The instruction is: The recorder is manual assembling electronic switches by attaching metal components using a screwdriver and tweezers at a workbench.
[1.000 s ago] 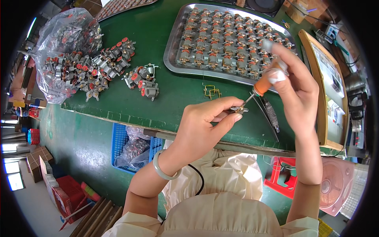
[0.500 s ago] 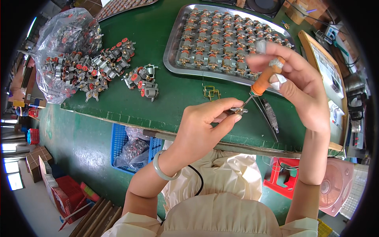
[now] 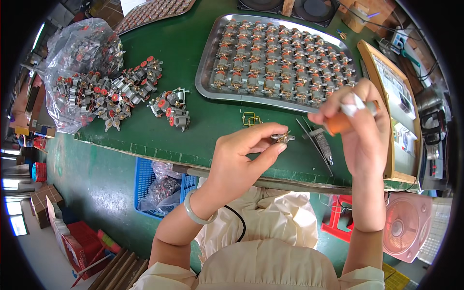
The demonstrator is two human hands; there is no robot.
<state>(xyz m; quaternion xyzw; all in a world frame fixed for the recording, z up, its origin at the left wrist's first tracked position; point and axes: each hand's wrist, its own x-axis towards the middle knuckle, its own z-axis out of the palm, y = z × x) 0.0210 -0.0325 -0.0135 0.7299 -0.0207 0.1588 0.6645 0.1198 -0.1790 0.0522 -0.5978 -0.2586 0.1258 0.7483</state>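
Note:
Between the thumb and fingertips of my left hand [image 3: 240,151] is a small silver metal part [image 3: 284,138], held above the front of the green table. My right hand [image 3: 363,128] is closed around the orange handle [image 3: 338,124] of a screwdriver. Its blade is hard to make out, and the hand is blurred, with white wrapping on the thumb. Below that hand lie a pair of metal tweezers [image 3: 309,139] and a grey ridged tool [image 3: 322,141]. Yellow bent wire pieces [image 3: 250,119] rest just beyond my left hand.
A metal tray [image 3: 205,82] holds rows of small grey motor-like parts with orange pieces. A plastic bag [image 3: 77,41] spills similar parts [image 3: 128,89] on the left, near a smaller pile [image 3: 171,108]. A wooden-framed board [image 3: 394,111] stands right; a blue crate [image 3: 145,186] sits below the table.
My right hand has drawn the screwdriver away from the small metal part, and the handle has swung over to a flatter angle. My left hand still holds the part, slightly farther left.

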